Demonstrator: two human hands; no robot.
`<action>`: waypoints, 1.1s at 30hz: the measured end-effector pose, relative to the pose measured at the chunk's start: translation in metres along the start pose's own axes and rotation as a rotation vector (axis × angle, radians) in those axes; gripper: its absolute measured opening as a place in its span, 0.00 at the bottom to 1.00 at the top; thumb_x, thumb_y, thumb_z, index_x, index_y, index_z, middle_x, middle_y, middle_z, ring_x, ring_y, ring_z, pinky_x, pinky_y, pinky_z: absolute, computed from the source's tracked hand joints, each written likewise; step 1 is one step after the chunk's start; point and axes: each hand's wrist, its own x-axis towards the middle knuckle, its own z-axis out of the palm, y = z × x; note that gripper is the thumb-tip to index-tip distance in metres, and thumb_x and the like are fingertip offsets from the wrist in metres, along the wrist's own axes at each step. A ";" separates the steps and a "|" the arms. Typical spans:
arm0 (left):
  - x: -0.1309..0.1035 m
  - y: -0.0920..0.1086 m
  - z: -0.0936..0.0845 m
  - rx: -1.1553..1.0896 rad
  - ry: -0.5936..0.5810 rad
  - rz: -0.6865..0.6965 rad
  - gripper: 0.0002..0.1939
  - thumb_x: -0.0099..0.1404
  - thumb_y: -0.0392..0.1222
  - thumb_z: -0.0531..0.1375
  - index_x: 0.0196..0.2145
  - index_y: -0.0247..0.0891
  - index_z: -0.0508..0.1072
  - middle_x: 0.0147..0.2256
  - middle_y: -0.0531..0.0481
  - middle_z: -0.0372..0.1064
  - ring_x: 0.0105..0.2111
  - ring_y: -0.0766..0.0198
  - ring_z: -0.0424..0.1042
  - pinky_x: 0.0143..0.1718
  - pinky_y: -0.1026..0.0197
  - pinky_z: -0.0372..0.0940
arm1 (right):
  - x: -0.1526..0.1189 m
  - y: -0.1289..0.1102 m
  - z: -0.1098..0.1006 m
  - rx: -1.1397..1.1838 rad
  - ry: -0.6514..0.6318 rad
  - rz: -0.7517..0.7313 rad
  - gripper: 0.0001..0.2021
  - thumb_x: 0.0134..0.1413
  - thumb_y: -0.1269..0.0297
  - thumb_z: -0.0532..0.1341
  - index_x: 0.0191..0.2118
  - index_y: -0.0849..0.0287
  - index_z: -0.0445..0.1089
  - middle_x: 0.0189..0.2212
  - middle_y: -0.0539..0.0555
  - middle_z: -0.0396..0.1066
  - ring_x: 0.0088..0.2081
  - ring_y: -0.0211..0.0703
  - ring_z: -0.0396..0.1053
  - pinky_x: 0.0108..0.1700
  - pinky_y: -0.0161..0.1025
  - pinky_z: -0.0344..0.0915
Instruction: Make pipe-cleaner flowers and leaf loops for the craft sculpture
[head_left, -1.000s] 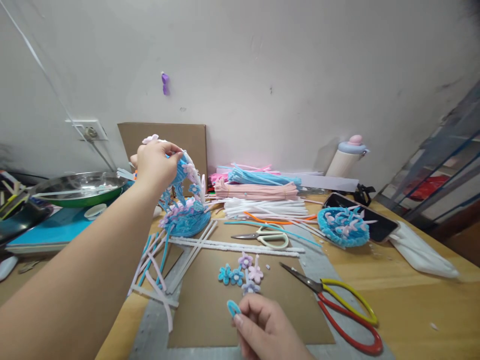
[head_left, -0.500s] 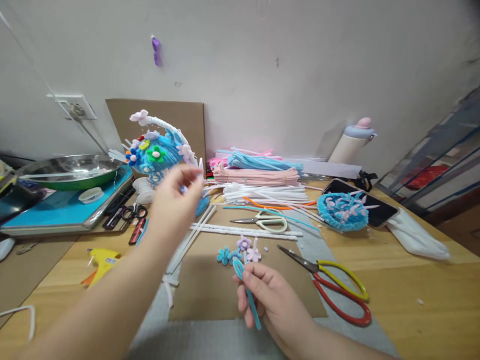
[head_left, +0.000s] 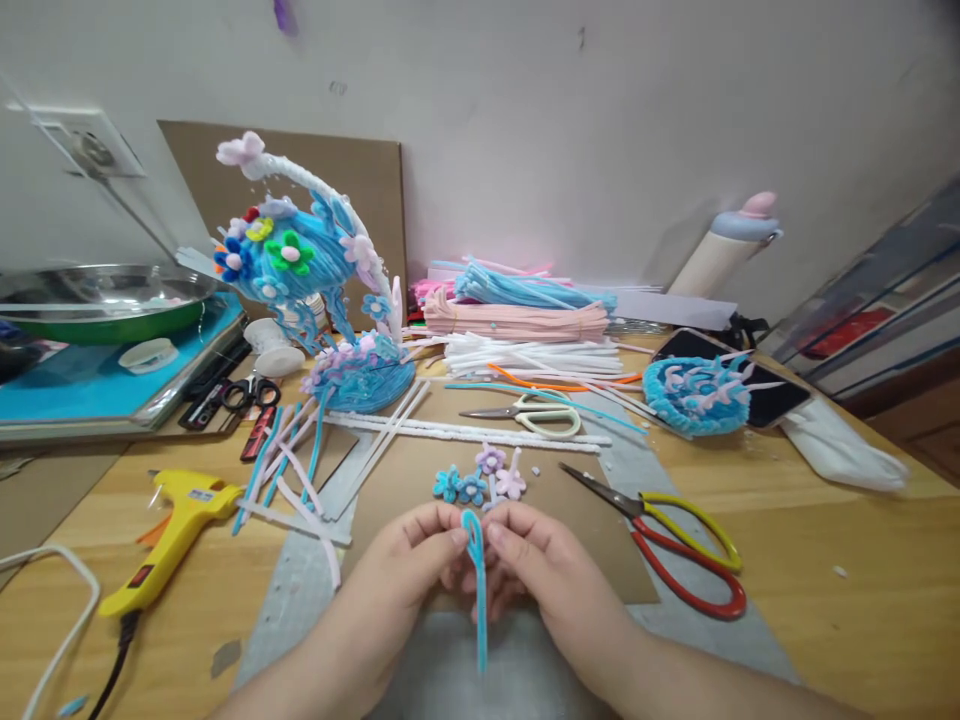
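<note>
Now, left hand [head_left: 412, 560], withdrawn from the flowered ornament [head_left: 324, 250] at upper left, joins right hand [head_left: 553, 560] at lower centre, both hands pinching one looped blue pipe cleaner [head_left: 481, 600], apparently under two-handed work, just below the small flowers [head_left: 471, 488].

L hand [head_left: 412, 555] & R hand [head_left: 547, 560] nearly tog., both pinching, thumbs [head_left: 442, 548] nearest cam, forearms [head_left: 307, 660] angled in

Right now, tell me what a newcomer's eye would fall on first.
Probably the blue ornament with bright flowers, under a white arch at left. Next, the yellow glue gun at lower left and the red-and-yellow-handled scissors at right. Front and centre, the left hand and right hand hold a looped blue pipe cleaner.
</note>
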 end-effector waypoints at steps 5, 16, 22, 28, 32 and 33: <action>-0.004 -0.001 -0.004 0.033 -0.036 -0.023 0.09 0.61 0.42 0.58 0.25 0.36 0.66 0.22 0.53 0.67 0.26 0.65 0.68 0.30 0.65 0.57 | 0.000 -0.007 -0.001 -0.075 0.039 0.071 0.18 0.43 0.51 0.65 0.28 0.62 0.64 0.19 0.47 0.66 0.18 0.31 0.62 0.22 0.30 0.60; 0.001 -0.002 -0.001 -0.018 -0.007 -0.058 0.06 0.56 0.41 0.61 0.27 0.35 0.69 0.24 0.50 0.71 0.28 0.63 0.70 0.36 0.62 0.62 | 0.000 -0.004 -0.001 -0.109 0.113 0.042 0.15 0.44 0.52 0.64 0.27 0.60 0.64 0.20 0.46 0.64 0.22 0.32 0.62 0.26 0.32 0.63; 0.000 -0.003 0.004 -0.046 0.035 -0.061 0.06 0.52 0.40 0.63 0.25 0.35 0.71 0.22 0.52 0.69 0.25 0.66 0.68 0.31 0.64 0.62 | -0.001 -0.004 0.001 -0.086 0.084 0.047 0.15 0.44 0.53 0.63 0.26 0.59 0.62 0.19 0.45 0.62 0.21 0.31 0.59 0.25 0.31 0.61; 0.001 -0.005 0.003 -0.073 0.007 -0.039 0.05 0.53 0.38 0.62 0.24 0.35 0.71 0.21 0.53 0.68 0.25 0.68 0.66 0.30 0.67 0.61 | -0.002 -0.004 0.000 -0.100 0.065 0.030 0.13 0.47 0.56 0.61 0.26 0.59 0.61 0.19 0.45 0.60 0.22 0.31 0.58 0.26 0.31 0.60; 0.001 -0.009 0.001 -0.091 0.034 -0.025 0.05 0.55 0.39 0.62 0.27 0.35 0.70 0.25 0.52 0.69 0.26 0.67 0.67 0.32 0.66 0.63 | -0.004 -0.004 -0.001 -0.114 0.050 -0.034 0.12 0.51 0.56 0.59 0.30 0.59 0.62 0.25 0.47 0.62 0.26 0.33 0.60 0.30 0.32 0.61; 0.001 -0.009 0.000 -0.104 0.029 -0.016 0.05 0.56 0.39 0.62 0.27 0.36 0.70 0.26 0.52 0.70 0.27 0.67 0.67 0.32 0.65 0.63 | -0.004 -0.003 -0.001 -0.121 0.039 -0.047 0.12 0.51 0.55 0.59 0.31 0.59 0.62 0.26 0.47 0.62 0.27 0.33 0.60 0.31 0.33 0.61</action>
